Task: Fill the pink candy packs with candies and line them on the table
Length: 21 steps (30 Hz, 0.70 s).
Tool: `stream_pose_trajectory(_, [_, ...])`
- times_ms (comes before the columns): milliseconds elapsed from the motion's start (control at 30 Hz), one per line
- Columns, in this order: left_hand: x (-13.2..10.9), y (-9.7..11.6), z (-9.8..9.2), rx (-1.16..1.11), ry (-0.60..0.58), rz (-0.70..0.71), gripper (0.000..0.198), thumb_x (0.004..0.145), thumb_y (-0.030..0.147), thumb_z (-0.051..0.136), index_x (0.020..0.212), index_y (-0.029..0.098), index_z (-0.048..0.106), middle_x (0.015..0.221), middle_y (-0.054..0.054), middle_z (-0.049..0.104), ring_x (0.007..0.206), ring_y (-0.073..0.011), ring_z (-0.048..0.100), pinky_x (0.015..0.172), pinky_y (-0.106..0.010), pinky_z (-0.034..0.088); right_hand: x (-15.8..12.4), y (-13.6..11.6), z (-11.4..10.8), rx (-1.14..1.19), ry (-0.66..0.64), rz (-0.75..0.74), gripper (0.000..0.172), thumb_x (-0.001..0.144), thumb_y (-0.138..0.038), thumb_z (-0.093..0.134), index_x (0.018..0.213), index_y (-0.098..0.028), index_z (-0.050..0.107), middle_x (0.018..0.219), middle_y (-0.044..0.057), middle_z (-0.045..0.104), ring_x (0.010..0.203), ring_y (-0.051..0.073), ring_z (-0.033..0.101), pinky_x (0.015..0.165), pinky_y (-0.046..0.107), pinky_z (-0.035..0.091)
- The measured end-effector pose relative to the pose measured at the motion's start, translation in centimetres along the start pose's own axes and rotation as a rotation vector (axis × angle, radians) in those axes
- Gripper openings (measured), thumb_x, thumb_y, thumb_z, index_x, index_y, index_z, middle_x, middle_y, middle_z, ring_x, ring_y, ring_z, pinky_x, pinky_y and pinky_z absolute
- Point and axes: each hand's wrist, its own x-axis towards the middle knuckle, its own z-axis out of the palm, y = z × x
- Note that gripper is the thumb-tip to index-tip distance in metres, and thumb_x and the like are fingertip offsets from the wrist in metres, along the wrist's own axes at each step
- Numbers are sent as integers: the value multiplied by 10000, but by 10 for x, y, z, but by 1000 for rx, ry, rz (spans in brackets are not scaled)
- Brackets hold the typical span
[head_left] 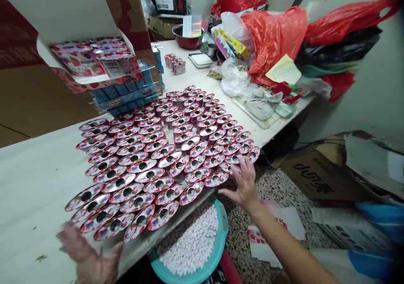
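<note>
Several rows of small red-and-white printed containers, each with a dark round opening in its top, stand packed together on the white table. My left hand is at the near left corner of the group, fingers spread and slightly blurred, holding nothing visible. At the right edge, my right hand is open with its fingers apart; its fingertips are against or just over the outermost containers. Below the table edge, between my hands, a turquoise basin holds many small white pieces.
A large cardboard box and an open carton of strawberry-printed packets stand at the back left, beside stacked blue packs. Red plastic bags, a grey cloth and a dark red bowl lie farther back. Flattened cardboard covers floor at right.
</note>
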Motion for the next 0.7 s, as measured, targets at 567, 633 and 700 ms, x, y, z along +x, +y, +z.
stream_pose_trajectory(567, [22,5,-14,161,168,118,806,719,535,519,1369,163,222,1455,-147,131,1339,-303,9,1036,-547,-5,27,40,-2,-90,7,-385,843,703,-683,395,1383,-226,200,1433,112,226,1294,354,166,988,616,95])
stream_pose_trajectory(633, [49,-13,-29,-14,313,-45,711,797,505,403,1372,136,206,1445,-156,171,1338,-265,106,1066,-476,92,12,12,-2,-38,78,-389,869,704,-657,432,1397,-230,127,1444,105,192,1294,366,166,989,621,110])
stream_pose_trajectory(700, [72,-30,-35,-212,291,-122,654,810,481,385,1338,108,291,1391,-170,308,1292,-245,268,1056,-397,214,0,-31,4,-2,91,-477,831,720,-586,488,1394,-274,117,1446,68,194,1295,356,177,999,620,113])
